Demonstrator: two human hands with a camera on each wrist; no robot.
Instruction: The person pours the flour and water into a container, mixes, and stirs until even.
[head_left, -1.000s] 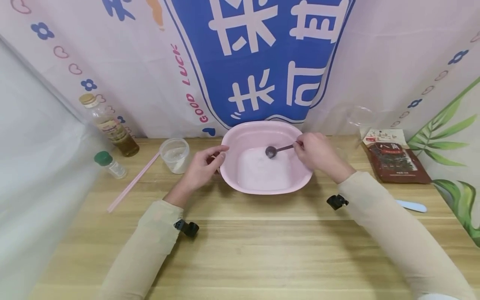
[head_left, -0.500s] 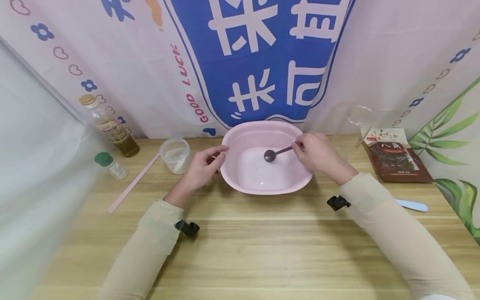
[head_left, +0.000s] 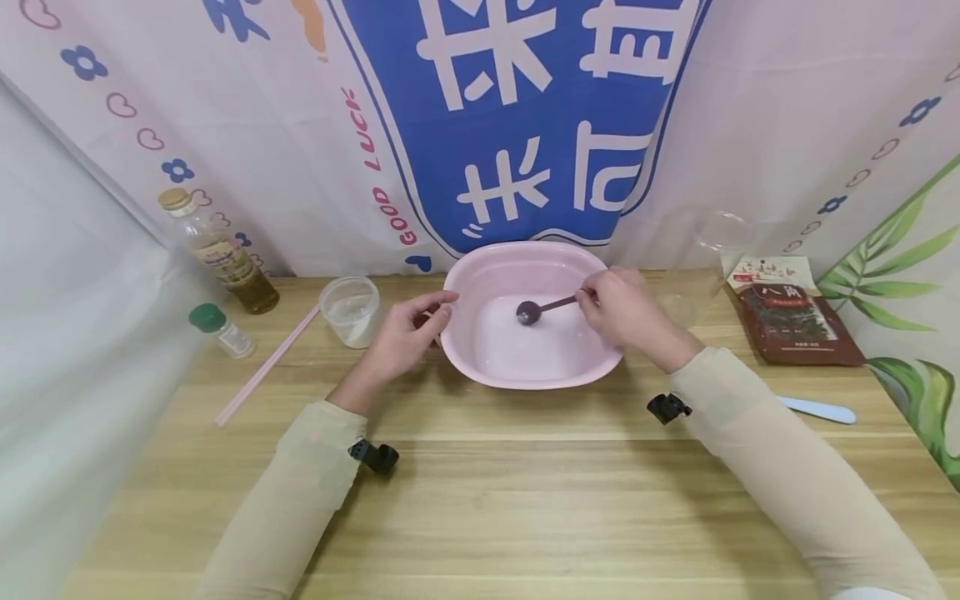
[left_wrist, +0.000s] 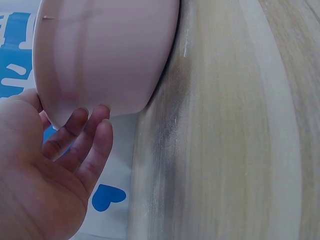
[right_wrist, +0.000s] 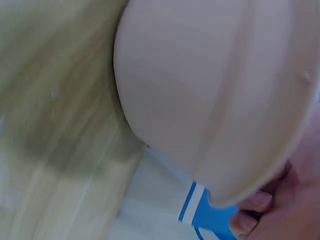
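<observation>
Item, centre of the head frame: pink basin (head_left: 480, 279) on the wooden table (head_left: 480, 500), a shallow layer of clear liquid in its bottom. My right hand (head_left: 626, 312) sits over the basin's right rim, fingers curled round the handle of a dark spoon (head_left: 536, 308) — the bowl of the spoon dips toward the liquid near the basin's middle. I judge the step in hand to be stirring or dissolving something in the basin; the next move calls for a small circling of the wrist with the spoon kept low, so nothing slops over the rim. My left hand (head_left: 408, 333) steadies the basin's left side: in the left wrist view the fingers (left_wrist: 82, 132) lie fairly straight and relaxed against the outer wall (left_wrist: 100, 55), gripping nothing. Both forearms angle in from the lower frame edge. Left of the basin — a clear plastic cup (head_left: 350, 310), a pink stick (head_left: 262, 367), a green-capped jar (head_left: 220, 328), an oil bottle (head_left: 217, 250). Right: a dark spice packet (head_left: 791, 321).
</observation>
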